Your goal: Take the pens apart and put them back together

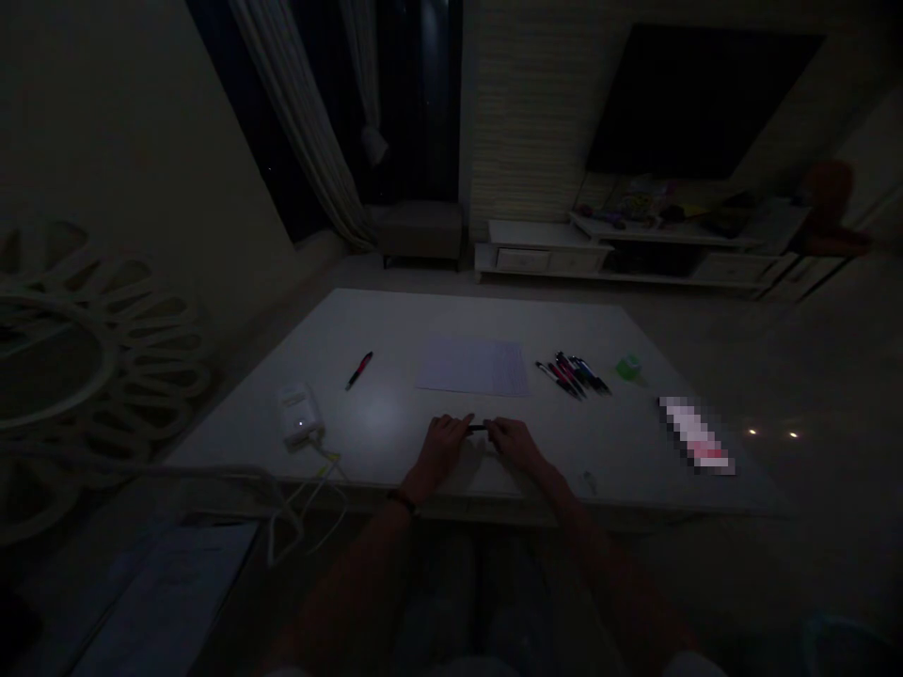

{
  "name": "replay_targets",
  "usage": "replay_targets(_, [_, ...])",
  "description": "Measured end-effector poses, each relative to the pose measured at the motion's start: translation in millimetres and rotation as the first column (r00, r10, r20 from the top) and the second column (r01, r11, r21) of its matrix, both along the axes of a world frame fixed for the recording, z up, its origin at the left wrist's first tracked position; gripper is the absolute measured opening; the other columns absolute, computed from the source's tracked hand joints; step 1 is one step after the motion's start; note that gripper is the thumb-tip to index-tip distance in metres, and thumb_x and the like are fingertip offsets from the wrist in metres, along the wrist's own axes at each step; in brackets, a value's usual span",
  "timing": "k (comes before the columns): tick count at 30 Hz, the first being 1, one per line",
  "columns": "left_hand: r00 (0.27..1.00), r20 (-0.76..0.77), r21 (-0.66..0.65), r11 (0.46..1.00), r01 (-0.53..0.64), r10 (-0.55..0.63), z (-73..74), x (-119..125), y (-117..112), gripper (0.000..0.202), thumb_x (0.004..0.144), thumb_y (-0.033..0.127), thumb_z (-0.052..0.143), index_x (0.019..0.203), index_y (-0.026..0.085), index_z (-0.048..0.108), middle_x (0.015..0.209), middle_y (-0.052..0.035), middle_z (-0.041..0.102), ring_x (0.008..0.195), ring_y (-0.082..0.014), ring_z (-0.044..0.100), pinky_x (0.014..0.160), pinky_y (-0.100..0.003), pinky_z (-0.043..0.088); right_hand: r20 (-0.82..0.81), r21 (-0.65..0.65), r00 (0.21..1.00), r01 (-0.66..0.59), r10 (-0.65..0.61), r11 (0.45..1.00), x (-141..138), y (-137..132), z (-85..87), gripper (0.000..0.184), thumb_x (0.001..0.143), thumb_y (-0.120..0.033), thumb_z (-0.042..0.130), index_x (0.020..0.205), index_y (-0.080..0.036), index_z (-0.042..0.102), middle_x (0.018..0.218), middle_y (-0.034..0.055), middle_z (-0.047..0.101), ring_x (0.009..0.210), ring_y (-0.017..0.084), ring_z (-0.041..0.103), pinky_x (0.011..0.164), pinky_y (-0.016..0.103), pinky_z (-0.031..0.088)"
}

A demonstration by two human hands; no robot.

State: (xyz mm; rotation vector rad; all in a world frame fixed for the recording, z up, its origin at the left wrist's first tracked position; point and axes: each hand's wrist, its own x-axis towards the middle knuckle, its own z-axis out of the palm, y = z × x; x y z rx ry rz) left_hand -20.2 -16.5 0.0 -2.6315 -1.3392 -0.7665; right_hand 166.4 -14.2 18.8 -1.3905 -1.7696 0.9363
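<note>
Both my hands rest near the front edge of a white table (395, 320) in a dim room. My left hand (443, 445) and my right hand (514, 442) each grip one end of a dark pen (479, 429) held level between them. Just beyond the hands lies a white sheet of paper (474, 367). A red and black pen (359, 369) lies alone to the left. Several pens (573, 376) lie bunched to the right of the paper.
A small white device (299, 415) with a lit dot and a trailing cable sits at the table's left front. A green object (627, 366) and a flat packet (695, 433) lie at the right. Behind are curtains, a low cabinet and a dark screen.
</note>
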Motion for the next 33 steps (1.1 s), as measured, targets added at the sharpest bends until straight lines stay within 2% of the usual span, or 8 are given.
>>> replay_targets(4, [1.0,-0.021,-0.004,1.0,0.004,-0.004,-0.5,0.7,0.5,0.019,0.091,0.023,0.043,0.102,0.02,0.058,0.084,-0.0046,0.063,0.083,-0.0182,0.052,0.074,-0.034,0.037,-0.018,-0.168,0.998,-0.062,0.059,0.984,4.1,4.3,-0.8,0.057,0.087,-0.059,0.031,0.052,-0.018,0.051,0.044,-0.0012,0.045,0.046,0.012,0.045,0.051,0.023,0.034])
replay_targets(8, [1.0,-0.02,-0.005,1.0,0.003,-0.004,-0.9,0.2,0.3,0.018,0.09,0.023,0.044,0.102,0.02,0.058,0.085,-0.0049,0.063,0.083,-0.0184,0.052,0.075,-0.034,0.037,-0.04,-0.071,0.996,-0.082,0.079,0.994,7.3,4.7,-4.2,0.046,0.085,-0.056,0.039,0.071,-0.017,0.057,0.061,0.0004,0.057,0.058,0.013,0.051,0.056,0.023,0.037])
replay_targets(13, [1.0,-0.022,0.01,1.0,0.006,-0.006,-0.4,-1.0,0.0,0.021,0.089,0.02,0.046,0.107,0.021,0.056,0.087,-0.0051,0.063,0.083,-0.0186,0.052,0.075,-0.034,0.037,-0.05,-0.125,0.998,-0.047,0.041,0.991,2.1,4.3,-6.6,0.055,0.088,-0.057,0.027,0.055,-0.019,0.047,0.05,0.0002,0.048,0.052,0.013,0.047,0.056,0.025,0.036])
replay_targets(17, [0.999,-0.033,-0.005,1.0,-0.025,0.025,1.1,-0.8,0.1,0.018,0.089,0.02,0.046,0.103,0.02,0.057,0.086,-0.005,0.063,0.083,-0.0192,0.051,0.073,-0.034,0.037,-0.146,-0.121,0.988,-0.066,0.048,0.99,3.5,5.1,-5.9,0.043,0.083,-0.057,0.041,0.068,-0.018,0.051,0.059,-0.0007,0.054,0.056,0.012,0.049,0.055,0.023,0.037])
replay_targets(19, [0.999,-0.029,-0.006,1.0,-0.02,0.02,1.2,-0.5,0.6,0.02,0.09,0.022,0.045,0.107,0.02,0.056,0.087,-0.0051,0.064,0.082,-0.0187,0.052,0.074,-0.034,0.037,-0.166,-0.129,0.985,-0.06,0.038,0.99,4.5,4.4,-7.1,0.043,0.082,-0.058,0.043,0.065,-0.019,0.05,0.056,-0.0016,0.052,0.053,0.012,0.047,0.053,0.023,0.036])
replay_targets(24, [0.999,-0.036,0.005,1.0,-0.021,0.021,-0.9,-0.4,2.7,0.02,0.09,0.024,0.045,0.106,0.02,0.057,0.086,-0.0052,0.064,0.082,-0.0187,0.052,0.073,-0.034,0.036,-0.219,-0.297,0.976,-0.062,-0.005,0.953,3.3,2.0,-9.7,0.055,0.084,-0.064,0.03,0.052,-0.021,0.04,0.04,-0.0038,0.038,0.04,0.01,0.037,0.045,0.024,0.031])
replay_targets(30, [0.999,-0.032,0.007,1.0,-0.022,0.022,-0.2,0.4,1.4,0.018,0.09,0.024,0.045,0.104,0.021,0.056,0.086,-0.0043,0.063,0.083,-0.0183,0.051,0.074,-0.033,0.036,-0.16,-0.124,0.986,-0.059,0.039,0.991,2.8,1.8,-3.9,0.049,0.081,-0.062,0.041,0.059,-0.019,0.048,0.052,-0.0018,0.05,0.052,0.011,0.046,0.054,0.023,0.036])
replay_targets(33, [0.999,-0.04,0.008,1.0,-0.018,0.019,0.7,0.3,0.5,0.02,0.09,0.023,0.046,0.107,0.021,0.055,0.088,-0.0043,0.063,0.084,-0.0184,0.051,0.074,-0.034,0.037,-0.173,-0.195,0.985,-0.042,0.007,0.98,0.1,1.8,-4.2,0.055,0.084,-0.063,0.032,0.053,-0.019,0.045,0.044,-0.0026,0.043,0.046,0.011,0.042,0.051,0.024,0.035])
